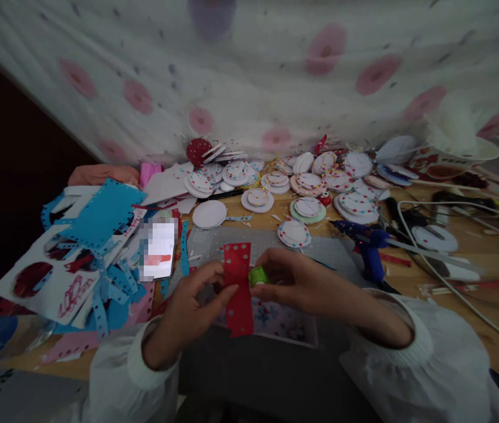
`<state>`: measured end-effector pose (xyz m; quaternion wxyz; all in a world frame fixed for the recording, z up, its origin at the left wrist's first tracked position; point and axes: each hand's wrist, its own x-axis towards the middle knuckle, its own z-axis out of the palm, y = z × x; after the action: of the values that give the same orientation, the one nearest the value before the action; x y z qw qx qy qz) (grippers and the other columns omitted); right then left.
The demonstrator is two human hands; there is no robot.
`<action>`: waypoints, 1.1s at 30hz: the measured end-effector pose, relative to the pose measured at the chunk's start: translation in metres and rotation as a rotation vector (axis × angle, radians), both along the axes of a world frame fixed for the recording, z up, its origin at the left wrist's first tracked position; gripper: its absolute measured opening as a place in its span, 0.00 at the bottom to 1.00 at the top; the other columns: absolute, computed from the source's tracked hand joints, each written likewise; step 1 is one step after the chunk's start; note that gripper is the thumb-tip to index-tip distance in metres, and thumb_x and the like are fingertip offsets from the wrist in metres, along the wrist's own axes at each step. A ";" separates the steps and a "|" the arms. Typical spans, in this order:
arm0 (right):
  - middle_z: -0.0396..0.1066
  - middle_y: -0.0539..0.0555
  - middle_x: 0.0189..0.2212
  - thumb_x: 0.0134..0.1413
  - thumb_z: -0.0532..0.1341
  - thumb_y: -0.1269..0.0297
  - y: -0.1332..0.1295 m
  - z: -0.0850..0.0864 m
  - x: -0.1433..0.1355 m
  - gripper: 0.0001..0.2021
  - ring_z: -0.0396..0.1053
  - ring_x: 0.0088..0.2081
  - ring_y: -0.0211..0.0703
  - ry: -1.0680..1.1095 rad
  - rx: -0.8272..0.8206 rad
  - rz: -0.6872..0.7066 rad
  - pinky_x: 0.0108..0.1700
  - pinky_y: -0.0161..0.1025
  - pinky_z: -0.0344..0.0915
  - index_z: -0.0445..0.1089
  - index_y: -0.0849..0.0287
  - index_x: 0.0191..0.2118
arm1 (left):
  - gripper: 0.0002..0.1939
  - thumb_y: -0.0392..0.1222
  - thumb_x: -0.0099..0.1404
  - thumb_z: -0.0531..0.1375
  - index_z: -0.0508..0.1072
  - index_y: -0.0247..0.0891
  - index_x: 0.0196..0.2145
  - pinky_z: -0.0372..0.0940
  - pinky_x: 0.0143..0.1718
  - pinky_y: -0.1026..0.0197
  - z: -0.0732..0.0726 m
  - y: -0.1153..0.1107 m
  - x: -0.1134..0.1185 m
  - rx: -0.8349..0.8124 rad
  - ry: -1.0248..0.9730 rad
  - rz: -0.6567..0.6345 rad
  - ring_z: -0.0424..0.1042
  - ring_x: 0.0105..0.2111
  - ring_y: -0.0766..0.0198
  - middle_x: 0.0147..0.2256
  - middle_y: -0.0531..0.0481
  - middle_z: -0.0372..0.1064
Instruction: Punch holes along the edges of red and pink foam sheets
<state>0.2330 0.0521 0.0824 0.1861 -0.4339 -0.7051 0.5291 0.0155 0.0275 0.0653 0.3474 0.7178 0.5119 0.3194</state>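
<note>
My left hand [194, 305] pinches a red strip [239, 311] that hangs upright in front of me, with small star-shaped holes near its upper and lower ends. A small green object [257, 276], which looks like a paper punch, is held between the thumb and fingers of my right hand [291, 279]. It meets the strip's right edge. Below and behind the strip, a clear tray or bag [285, 323] holds small coloured bits.
Decorated round discs [294, 233] spread across the back. Left are a phone [158, 249] and blue punched scraps [104, 211]. A blue glue gun [370, 252] stands right, beside a white cable [430, 270]. A patterned curtain [253, 76] hangs behind.
</note>
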 end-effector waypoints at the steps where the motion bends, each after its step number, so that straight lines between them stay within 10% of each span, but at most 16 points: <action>1: 0.65 0.48 0.27 0.54 0.61 0.54 0.000 -0.001 0.000 0.14 0.62 0.28 0.36 -0.001 -0.001 0.003 0.28 0.33 0.58 0.65 0.60 0.37 | 0.04 0.38 0.61 0.59 0.70 0.38 0.35 0.64 0.30 0.67 0.000 0.000 0.000 0.002 0.007 -0.007 0.69 0.28 0.68 0.29 0.54 0.70; 33: 0.66 0.47 0.26 0.53 0.63 0.56 0.005 -0.007 -0.007 0.14 0.59 0.26 0.33 0.166 -0.148 0.122 0.27 0.31 0.59 0.72 0.60 0.41 | 0.11 0.42 0.63 0.58 0.69 0.39 0.43 0.68 0.35 0.63 0.006 0.010 -0.001 -0.047 0.050 -0.197 0.73 0.35 0.63 0.37 0.49 0.73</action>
<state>0.2264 0.0568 0.0754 0.1788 -0.3576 -0.6711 0.6243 0.0147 0.0373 0.0713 0.3807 0.7640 0.4549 0.2536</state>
